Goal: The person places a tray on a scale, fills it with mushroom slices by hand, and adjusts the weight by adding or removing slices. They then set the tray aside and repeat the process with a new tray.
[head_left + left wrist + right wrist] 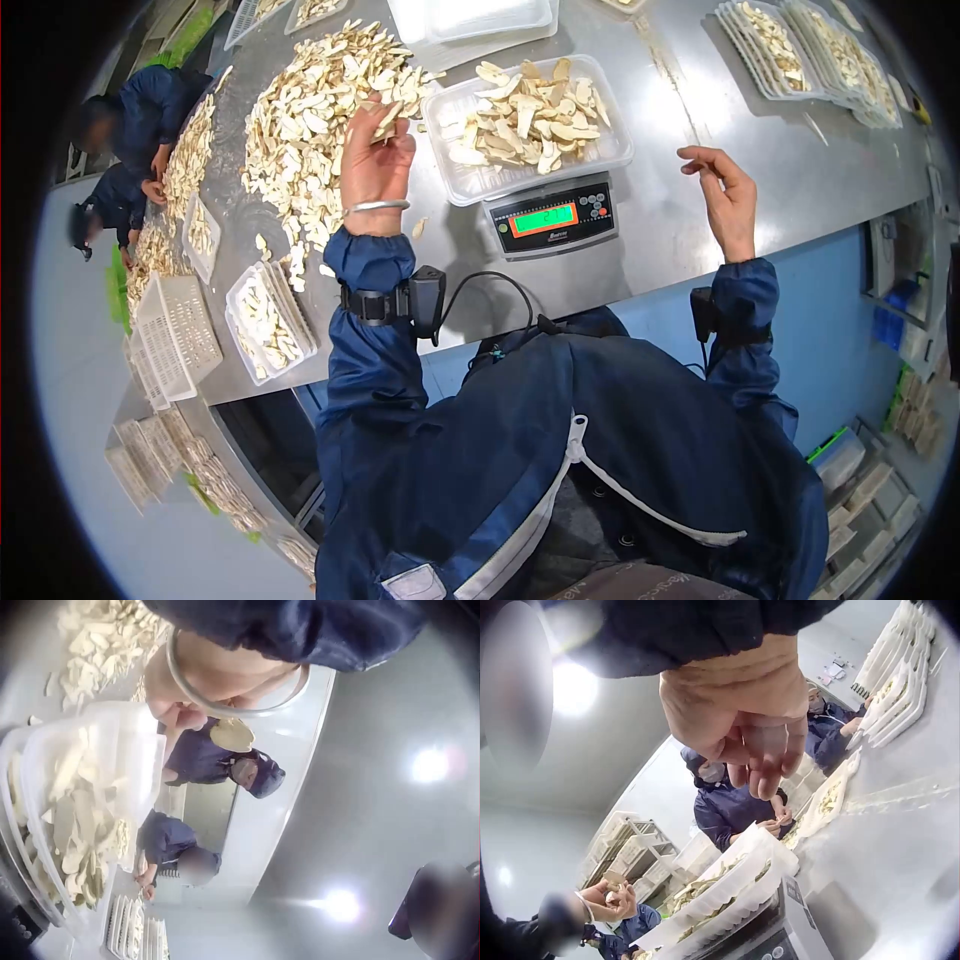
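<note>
Beside the tray (607, 150), our left hand (376, 165) grips pale slices (390, 118), pretty light, probably snappable, so pinch the flats gently; our right hand (731, 200) hangs loose, empty.

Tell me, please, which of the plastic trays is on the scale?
The translucent tray between the left hand and right hand, holding pale slices; only it rests on the scale.
</note>
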Motion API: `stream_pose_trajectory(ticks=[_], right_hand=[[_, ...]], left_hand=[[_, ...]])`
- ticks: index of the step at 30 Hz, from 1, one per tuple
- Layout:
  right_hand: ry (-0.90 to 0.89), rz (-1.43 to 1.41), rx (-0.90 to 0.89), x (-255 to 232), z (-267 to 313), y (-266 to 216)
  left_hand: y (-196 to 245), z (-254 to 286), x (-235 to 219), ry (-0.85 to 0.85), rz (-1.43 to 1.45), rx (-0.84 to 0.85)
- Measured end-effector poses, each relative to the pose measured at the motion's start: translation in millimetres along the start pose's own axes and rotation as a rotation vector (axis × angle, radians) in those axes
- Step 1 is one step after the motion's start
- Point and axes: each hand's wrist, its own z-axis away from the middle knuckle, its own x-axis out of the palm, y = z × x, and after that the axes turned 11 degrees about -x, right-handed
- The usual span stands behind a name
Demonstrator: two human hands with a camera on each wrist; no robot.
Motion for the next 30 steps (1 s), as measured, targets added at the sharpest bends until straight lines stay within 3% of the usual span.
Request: stream_pose_trajectory(ticks=[8, 20, 22, 23, 24, 26, 28, 29, 30], right_hand=[[-0.031, -0.024, -0.013, 16, -7, -3], [-0.052, 0.007, 0.033, 10, -1, -4], [-0.034, 0.020, 0.045, 8, 1, -2], [-0.031, 0.021, 0.061, 7, 2, 0], [-0.028, 0.020, 0.078, 6, 3, 2], [-0.030, 0.024, 0.096, 8, 4, 7], [-0.042, 0.037, 0.098, 11, 3, 11], [-0.047, 0.041, 0.099, 14, 2, 9], [-0.035, 0.051, 0.095, 16, 0, 9]], left_hand=[[0, 24, -28, 0.082, 0.001, 0.050], [-7, 20, -10, 0.162, -0.075, 0.039], [4, 20, -26, 0.163, -0.110, 0.070], [10, 23, -36, 0.247, -0.202, 0.158], [13, 27, -46, 0.355, -0.310, 0.278], [22, 20, -109, 0.671, -0.589, 0.374], [29, 12, -195, 0.721, -0.719, 0.220], [31, 13, -229, 0.733, -0.985, 0.224], [33, 18, -226, 0.738, -1.252, 0.224]])
